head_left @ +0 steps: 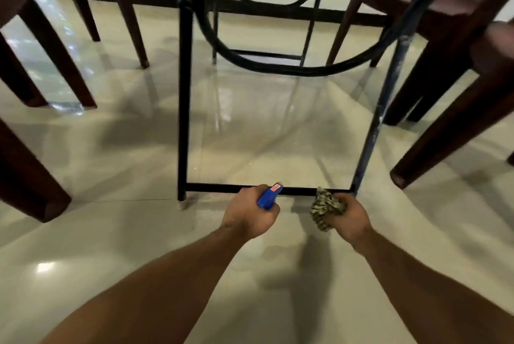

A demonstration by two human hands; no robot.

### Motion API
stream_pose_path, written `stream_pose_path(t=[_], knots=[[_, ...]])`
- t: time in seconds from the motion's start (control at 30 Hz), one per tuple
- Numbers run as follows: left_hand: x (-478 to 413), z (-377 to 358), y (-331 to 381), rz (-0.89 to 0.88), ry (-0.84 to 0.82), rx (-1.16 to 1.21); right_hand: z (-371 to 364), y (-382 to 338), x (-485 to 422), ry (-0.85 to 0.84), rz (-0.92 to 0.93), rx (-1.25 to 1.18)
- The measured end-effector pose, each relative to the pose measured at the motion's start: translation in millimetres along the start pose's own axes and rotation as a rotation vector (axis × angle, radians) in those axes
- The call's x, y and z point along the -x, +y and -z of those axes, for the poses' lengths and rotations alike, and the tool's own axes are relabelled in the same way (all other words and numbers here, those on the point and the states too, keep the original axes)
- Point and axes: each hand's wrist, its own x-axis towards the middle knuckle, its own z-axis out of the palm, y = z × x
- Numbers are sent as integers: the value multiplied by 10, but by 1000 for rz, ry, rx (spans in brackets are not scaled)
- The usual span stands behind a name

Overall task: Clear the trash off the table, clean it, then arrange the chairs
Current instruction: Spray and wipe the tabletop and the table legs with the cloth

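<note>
Head view: at lower centre, the left hand point(249, 214) is curled around a blue plastic bottle point(267, 197) with an orange label. The right hand point(351, 218) clutches a crumpled patterned cloth point(325, 207). Both are beside the black metal table frame point(183, 93)'s low crossbar. Dark wooden chairs point(64, 46) flank it on glossy cream floor tiles point(111, 232).

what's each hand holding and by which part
The left hand grips a blue object by its lower end. The right hand holds a patterned cloth, bunched up in its grip.
</note>
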Motion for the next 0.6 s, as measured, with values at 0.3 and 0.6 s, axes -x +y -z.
stream_pose_path(t=[0.3, 0.6], knots=[[-245, -1066, 719, -41, -91, 46, 621, 581, -515, 436, -247, -533], [-560, -1344, 1055, -80, -43, 40, 430, 533, -675, 230, -40, 69]])
